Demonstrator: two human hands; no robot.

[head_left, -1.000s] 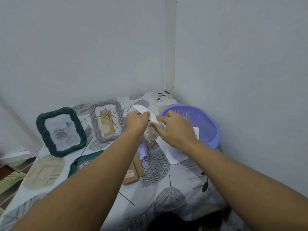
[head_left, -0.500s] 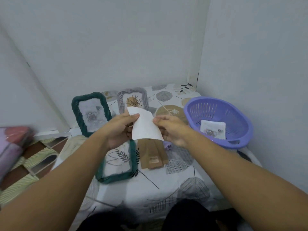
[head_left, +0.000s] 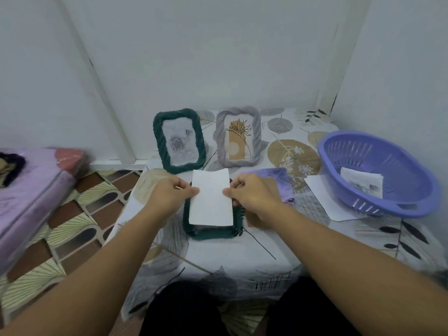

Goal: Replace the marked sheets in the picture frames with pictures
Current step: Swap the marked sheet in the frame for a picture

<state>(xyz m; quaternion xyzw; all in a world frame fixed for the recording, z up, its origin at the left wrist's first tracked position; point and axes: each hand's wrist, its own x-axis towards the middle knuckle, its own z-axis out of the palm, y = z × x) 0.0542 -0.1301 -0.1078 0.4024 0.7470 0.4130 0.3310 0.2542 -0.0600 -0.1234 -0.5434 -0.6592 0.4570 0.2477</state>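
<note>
Two frames, a green one and a grey one, stand upright with pictures in them, so what seems left is the green frame lying flat, over which the left hand and right hand pinch a white sheet by its side edges
</note>
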